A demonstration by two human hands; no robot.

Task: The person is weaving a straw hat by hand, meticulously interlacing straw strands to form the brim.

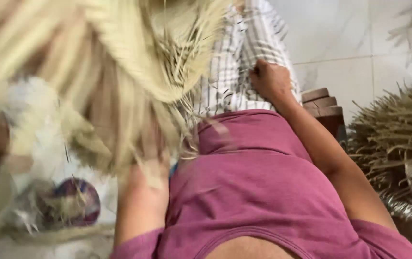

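The left hand (141,180), blurred at lower centre, gripped the half-woven straw piece (134,52) filling the upper left, its many strand ends loose and unwoven, while the right hand (269,79) rested curled on the striped trouser leg (235,72), holding nothing.

Left hand (143,165) hidden behind blurred woven straw (119,72) (edge-cropped).

A wooden stool (323,103) stands on white tiles (340,33); dry straw heap (393,134) beside it.
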